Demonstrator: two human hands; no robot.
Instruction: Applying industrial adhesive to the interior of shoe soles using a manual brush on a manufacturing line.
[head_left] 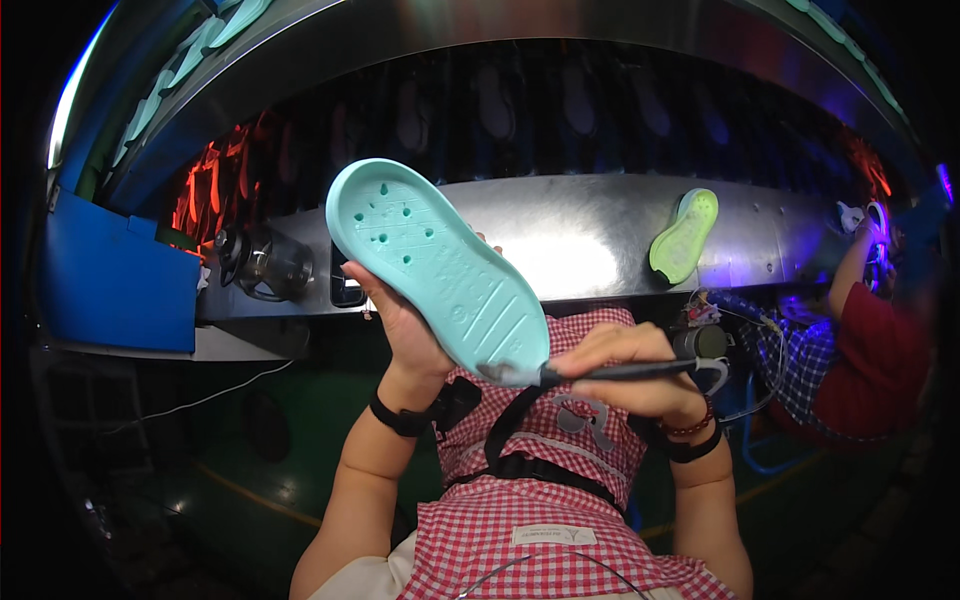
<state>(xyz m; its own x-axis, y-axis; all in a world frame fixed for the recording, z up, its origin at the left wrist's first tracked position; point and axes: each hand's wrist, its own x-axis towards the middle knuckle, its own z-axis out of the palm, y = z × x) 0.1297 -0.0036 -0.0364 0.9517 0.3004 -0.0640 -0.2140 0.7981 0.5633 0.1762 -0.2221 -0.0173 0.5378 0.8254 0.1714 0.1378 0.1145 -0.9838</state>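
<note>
The right hand (655,395) gripped a black-handled brush (640,371), its bristles against the near end of a turquoise shoe sole (450,270) – about 5 o'clock on that face. The left hand (402,325) held the sole raised off the tabletop (590,235), fingertips showing past both edges, the cluster of holes at 11 o'clock. Beyond, on the shiny metal, 1 yellow-green sole (685,240) lay at the wearer's 1 o'clock; a see-through jug (280,265) stood at 10 o'clock. A co-worker (865,355) in red was at 2 o'clock. Farthest – at 12 o'clock – ran a row of dim sole shapes (495,105).
</note>
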